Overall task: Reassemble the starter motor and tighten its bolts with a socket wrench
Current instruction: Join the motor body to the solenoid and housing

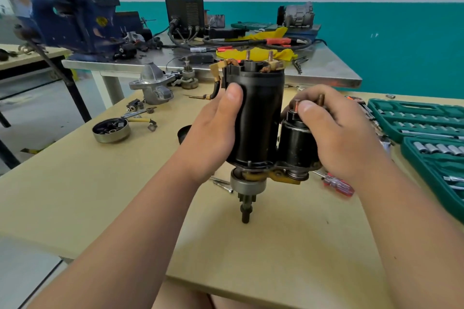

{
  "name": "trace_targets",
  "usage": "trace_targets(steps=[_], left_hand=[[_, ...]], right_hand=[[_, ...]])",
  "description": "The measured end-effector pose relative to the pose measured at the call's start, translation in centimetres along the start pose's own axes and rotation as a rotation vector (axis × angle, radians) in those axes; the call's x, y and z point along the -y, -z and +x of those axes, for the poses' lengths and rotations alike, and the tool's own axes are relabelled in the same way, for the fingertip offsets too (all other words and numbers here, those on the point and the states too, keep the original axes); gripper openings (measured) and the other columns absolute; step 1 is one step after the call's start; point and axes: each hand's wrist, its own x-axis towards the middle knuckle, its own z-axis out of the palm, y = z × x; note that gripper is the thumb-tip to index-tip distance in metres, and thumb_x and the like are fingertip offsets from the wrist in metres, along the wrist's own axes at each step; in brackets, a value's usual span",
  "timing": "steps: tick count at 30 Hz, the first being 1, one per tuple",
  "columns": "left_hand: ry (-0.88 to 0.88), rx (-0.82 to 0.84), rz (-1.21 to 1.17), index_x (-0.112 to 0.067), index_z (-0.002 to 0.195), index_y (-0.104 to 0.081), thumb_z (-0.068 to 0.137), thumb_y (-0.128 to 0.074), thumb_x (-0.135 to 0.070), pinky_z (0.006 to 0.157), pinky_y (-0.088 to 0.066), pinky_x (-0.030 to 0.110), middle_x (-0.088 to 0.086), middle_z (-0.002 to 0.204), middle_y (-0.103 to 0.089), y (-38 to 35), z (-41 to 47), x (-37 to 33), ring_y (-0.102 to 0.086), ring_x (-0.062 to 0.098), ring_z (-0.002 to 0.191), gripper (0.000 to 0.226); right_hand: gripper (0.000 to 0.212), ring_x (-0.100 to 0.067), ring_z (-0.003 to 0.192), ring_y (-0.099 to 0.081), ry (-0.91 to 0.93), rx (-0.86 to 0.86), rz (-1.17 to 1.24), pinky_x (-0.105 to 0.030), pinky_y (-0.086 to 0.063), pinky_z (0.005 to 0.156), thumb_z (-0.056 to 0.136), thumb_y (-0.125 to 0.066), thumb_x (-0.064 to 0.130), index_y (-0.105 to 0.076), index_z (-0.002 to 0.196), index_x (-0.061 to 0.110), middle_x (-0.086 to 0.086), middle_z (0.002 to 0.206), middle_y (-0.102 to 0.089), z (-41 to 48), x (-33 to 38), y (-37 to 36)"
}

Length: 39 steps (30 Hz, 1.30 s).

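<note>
I hold the black starter motor body (259, 120) upright above the wooden table (276, 246), pinion shaft (247, 207) pointing down and brush holder with copper studs (253, 64) on top. My left hand (213, 133) grips the main housing from the left, thumb across its front. My right hand (336, 133) grips the smaller black solenoid (295, 144) attached on the right, thumb over its top terminals. The aluminium nose housing (153, 83) lies at the table's far left edge. A round end cap (111, 130) holding small parts sits further left.
Green socket set cases (426, 130) lie open at the right. A red-handled screwdriver (336, 184) and long bolts (222, 184) lie under the motor. Small gears (136, 105) sit near the end cap. Behind stands a steel bench (326, 68) with a blue vise (67, 20) and a welder (183, 5).
</note>
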Motion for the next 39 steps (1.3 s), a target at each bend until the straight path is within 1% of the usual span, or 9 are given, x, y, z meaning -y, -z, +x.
trace_targets(steps=[3,6,9,14,18,21,24,31,39], left_hand=[[-0.043,0.032,-0.109,-0.036,0.104,-0.064,0.077,-0.052,-0.061,0.081,-0.055,0.031,-0.008,0.103,-0.07,-0.4,0.6,1.1,-0.067,0.012,0.102,0.039],[0.002,0.009,-0.177,-0.022,0.113,-0.064,0.074,-0.066,-0.053,0.084,-0.058,0.042,0.008,0.109,-0.071,-0.8,1.0,2.6,-0.069,0.027,0.102,0.049],[0.14,-0.055,-0.243,-0.014,0.106,-0.068,0.07,-0.069,-0.054,0.075,-0.056,0.039,0.009,0.095,-0.073,-1.1,1.2,3.7,-0.071,0.025,0.088,0.054],[0.272,-0.082,-0.357,-0.007,0.114,-0.067,0.07,-0.071,-0.051,0.075,-0.055,0.04,0.015,0.099,-0.073,-1.2,1.4,4.9,-0.071,0.03,0.088,0.062],[0.361,-0.112,-0.392,-0.007,0.112,-0.069,0.066,-0.073,-0.052,0.085,-0.053,0.05,0.018,0.1,-0.072,-1.2,1.0,5.4,-0.069,0.033,0.09,0.064],[0.416,-0.116,-0.416,-0.008,0.101,-0.072,0.064,-0.074,-0.052,0.082,-0.053,0.046,0.014,0.09,-0.073,-1.2,0.8,5.7,-0.069,0.029,0.081,0.057],[0.461,-0.111,-0.384,-0.008,0.102,-0.073,0.062,-0.075,-0.053,0.081,-0.054,0.046,0.015,0.091,-0.073,-1.3,0.6,5.9,-0.069,0.029,0.08,0.06],[0.558,-0.086,-0.268,-0.008,0.103,-0.072,0.059,-0.076,-0.055,0.073,-0.055,0.038,0.014,0.092,-0.076,-1.4,0.8,5.9,-0.073,0.028,0.079,0.064],[0.56,-0.06,-0.17,-0.01,0.099,-0.074,0.065,-0.071,-0.057,0.089,-0.056,0.045,0.013,0.092,-0.076,-1.0,0.6,5.9,-0.073,0.031,0.088,0.058]], right_hand=[[0.015,-0.003,0.069,-0.06,-0.032,-0.037,0.028,-0.019,-0.05,0.05,0.081,-0.047,0.042,-0.062,0.084,0.045,0.015,0.079,-0.064,0.3,-0.8,0.0],[0.015,0.0,0.079,-0.061,-0.054,-0.119,-0.025,-0.023,-0.053,0.061,0.081,-0.047,0.047,-0.06,0.089,0.047,0.018,0.086,-0.065,0.4,-2.0,-0.5],[0.016,0.008,0.088,-0.058,-0.026,-0.181,-0.109,-0.015,-0.045,0.073,0.088,-0.051,0.041,-0.054,0.104,0.042,0.02,0.095,-0.062,0.3,-3.3,-1.2],[0.017,0.016,0.104,-0.043,0.037,-0.007,-0.314,-0.001,-0.032,0.081,0.09,-0.056,0.033,-0.05,0.105,0.038,0.016,0.113,-0.048,-0.3,-4.0,-1.6],[0.022,-0.004,0.118,-0.04,0.238,0.169,-0.436,-0.01,-0.028,0.098,0.082,-0.055,0.042,-0.058,0.1,0.031,0.012,0.116,-0.048,-1.7,-2.6,-1.3],[0.02,-0.015,0.103,-0.047,0.384,0.279,-0.638,-0.025,-0.034,0.094,0.08,-0.065,0.031,-0.068,0.094,0.017,0.004,0.099,-0.06,-2.2,-2.3,-1.6],[0.014,-0.02,0.096,-0.051,0.349,0.288,-0.687,-0.032,-0.04,0.087,0.081,-0.071,0.024,-0.069,0.088,0.012,0.001,0.092,-0.062,-2.3,-2.2,-2.3],[0.01,-0.004,0.093,-0.038,0.149,0.362,-0.543,-0.012,-0.031,0.082,0.084,-0.068,0.026,-0.059,0.085,0.025,0.02,0.085,-0.047,-2.6,-2.8,-2.4],[0.01,-0.01,0.091,-0.041,0.272,0.326,-0.608,-0.024,-0.033,0.083,0.083,-0.069,0.023,-0.064,0.084,0.014,0.009,0.087,-0.053,-3.0,-2.9,-2.7]])
